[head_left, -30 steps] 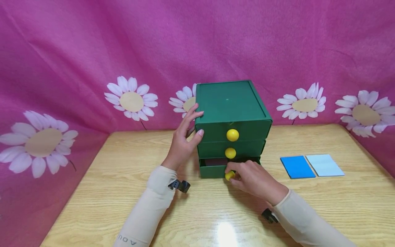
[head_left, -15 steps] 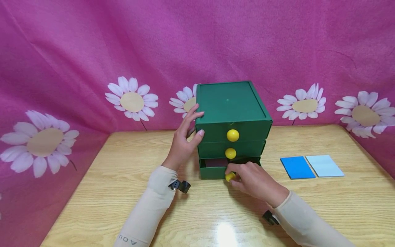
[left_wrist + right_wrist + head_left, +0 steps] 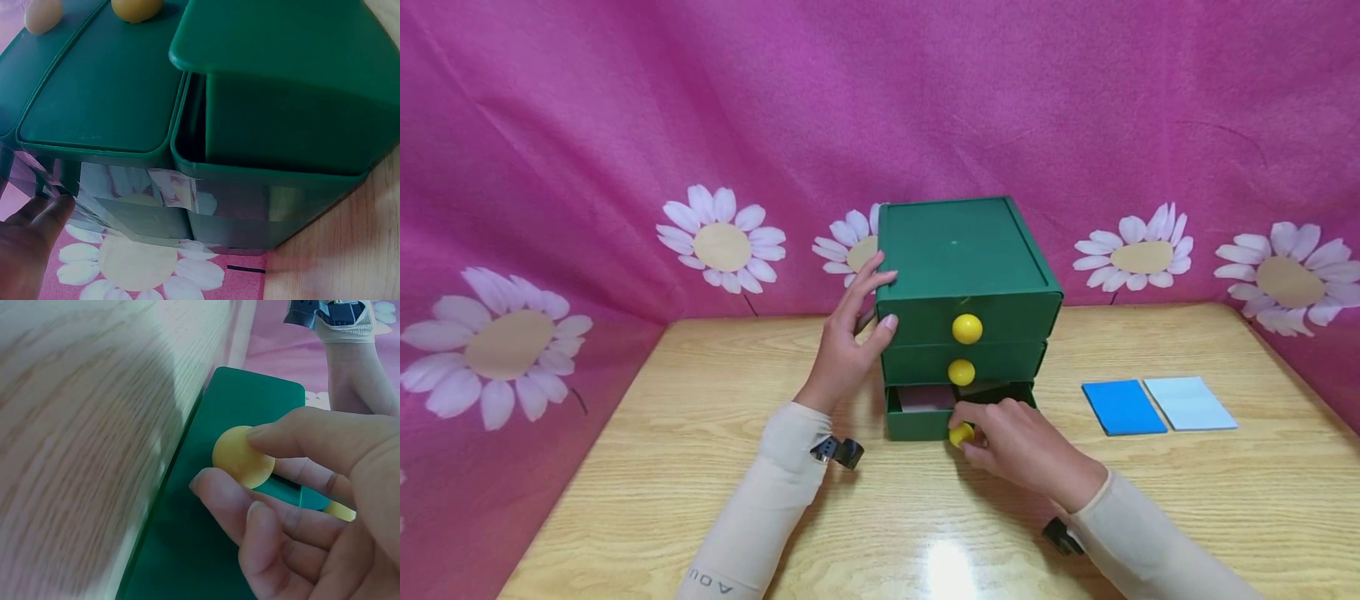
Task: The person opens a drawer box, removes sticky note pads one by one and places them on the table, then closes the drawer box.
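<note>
A green three-drawer box [image 3: 962,250] stands on the table with a yellow knob on each drawer. Its bottom drawer [image 3: 917,426] is pulled partly out, and a pale pinkish piece [image 3: 925,398] shows inside at the left. My right hand [image 3: 1021,442] pinches the bottom yellow knob [image 3: 240,456] between thumb and fingers. Against the box's left side and front edge rests my left hand [image 3: 844,346], its fingers extended. In the left wrist view, fingertips of the left hand [image 3: 31,240] touch the box's side, and the slid-out drawer [image 3: 294,125] juts forward.
Right of the box, a blue square [image 3: 1124,407] and a light blue square [image 3: 1190,402] lie side by side on the wooden table [image 3: 647,467]. Behind stands a pink cloth [image 3: 925,100] printed with white daisies.
The bottom drawer has slid slightly farther out toward me, with my right hand moving along on its knob. More of the pale piece inside shows. My left hand has stayed nearly still.
</note>
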The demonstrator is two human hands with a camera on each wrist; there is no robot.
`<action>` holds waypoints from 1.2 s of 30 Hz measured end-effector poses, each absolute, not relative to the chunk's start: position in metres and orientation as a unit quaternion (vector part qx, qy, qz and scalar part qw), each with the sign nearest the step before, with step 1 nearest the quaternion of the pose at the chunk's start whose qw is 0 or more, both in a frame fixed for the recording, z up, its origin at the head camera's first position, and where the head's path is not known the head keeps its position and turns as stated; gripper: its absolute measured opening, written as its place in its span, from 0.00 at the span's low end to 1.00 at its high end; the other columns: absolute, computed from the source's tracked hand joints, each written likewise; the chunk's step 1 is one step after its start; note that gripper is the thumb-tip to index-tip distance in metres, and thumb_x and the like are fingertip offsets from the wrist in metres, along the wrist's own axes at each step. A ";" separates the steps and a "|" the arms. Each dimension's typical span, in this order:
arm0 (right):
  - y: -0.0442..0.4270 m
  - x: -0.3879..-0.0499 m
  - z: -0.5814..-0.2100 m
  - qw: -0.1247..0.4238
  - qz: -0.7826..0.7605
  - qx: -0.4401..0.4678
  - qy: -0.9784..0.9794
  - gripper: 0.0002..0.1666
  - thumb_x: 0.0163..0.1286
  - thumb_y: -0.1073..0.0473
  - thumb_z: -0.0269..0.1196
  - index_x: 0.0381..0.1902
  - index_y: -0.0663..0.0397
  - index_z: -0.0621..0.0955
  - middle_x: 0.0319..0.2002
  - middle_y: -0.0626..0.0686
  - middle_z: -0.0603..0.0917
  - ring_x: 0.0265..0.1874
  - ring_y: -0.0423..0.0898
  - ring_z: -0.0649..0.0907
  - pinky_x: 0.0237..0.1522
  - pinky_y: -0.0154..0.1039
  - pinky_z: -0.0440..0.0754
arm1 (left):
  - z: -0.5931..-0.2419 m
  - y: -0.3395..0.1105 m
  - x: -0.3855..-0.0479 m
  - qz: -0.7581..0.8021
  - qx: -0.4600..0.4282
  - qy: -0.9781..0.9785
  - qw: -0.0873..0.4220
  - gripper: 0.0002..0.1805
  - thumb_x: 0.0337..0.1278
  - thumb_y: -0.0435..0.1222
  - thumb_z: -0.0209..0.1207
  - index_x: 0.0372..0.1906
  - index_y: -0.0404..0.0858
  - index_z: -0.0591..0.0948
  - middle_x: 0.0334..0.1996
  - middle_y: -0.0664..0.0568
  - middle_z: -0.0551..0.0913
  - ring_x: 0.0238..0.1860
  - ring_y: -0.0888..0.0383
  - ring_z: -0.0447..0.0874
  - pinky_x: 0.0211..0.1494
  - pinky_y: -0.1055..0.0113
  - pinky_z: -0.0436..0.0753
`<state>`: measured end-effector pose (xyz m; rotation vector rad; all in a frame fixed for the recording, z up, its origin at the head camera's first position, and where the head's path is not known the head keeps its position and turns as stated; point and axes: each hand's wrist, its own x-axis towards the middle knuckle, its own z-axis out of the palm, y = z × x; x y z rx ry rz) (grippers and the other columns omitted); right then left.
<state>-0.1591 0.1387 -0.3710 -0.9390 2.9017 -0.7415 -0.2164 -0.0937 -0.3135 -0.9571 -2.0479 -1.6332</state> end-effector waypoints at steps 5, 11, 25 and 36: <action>0.139 -0.157 -0.370 0.006 -0.235 -0.299 0.925 0.10 0.59 0.62 0.69 0.39 0.47 0.83 0.26 0.39 0.80 0.20 0.33 0.74 0.24 0.29 0.76 | -0.314 -0.094 -0.216 -0.575 -0.337 -0.725 0.175 0.26 0.63 0.29 0.52 0.67 0.36 0.68 0.74 0.47 0.56 0.73 0.55 0.55 0.67 0.49 0.66; 0.139 -0.155 -0.370 0.002 -0.228 -0.304 0.925 0.10 0.59 0.62 0.69 0.39 0.46 0.82 0.26 0.40 0.81 0.21 0.32 0.75 0.25 0.29 0.76 | -0.314 -0.094 -0.217 -0.577 -0.337 -0.724 0.173 0.26 0.62 0.29 0.52 0.67 0.36 0.68 0.74 0.48 0.56 0.73 0.56 0.56 0.68 0.50 0.66; 0.138 -0.149 -0.369 0.016 -0.221 -0.301 0.927 0.11 0.59 0.61 0.69 0.39 0.46 0.82 0.27 0.40 0.83 0.22 0.31 0.76 0.28 0.30 0.78 | -0.314 -0.094 -0.217 -0.576 -0.339 -0.723 0.175 0.26 0.62 0.28 0.52 0.66 0.35 0.68 0.74 0.47 0.56 0.73 0.53 0.56 0.67 0.48 0.66; 0.137 -0.145 -0.368 0.009 -0.211 -0.306 0.928 0.10 0.59 0.61 0.69 0.39 0.46 0.82 0.24 0.39 0.81 0.20 0.31 0.75 0.26 0.29 0.77 | -0.311 -0.094 -0.215 -0.574 -0.335 -0.726 0.175 0.26 0.62 0.28 0.52 0.66 0.35 0.68 0.74 0.46 0.56 0.73 0.51 0.56 0.66 0.47 0.67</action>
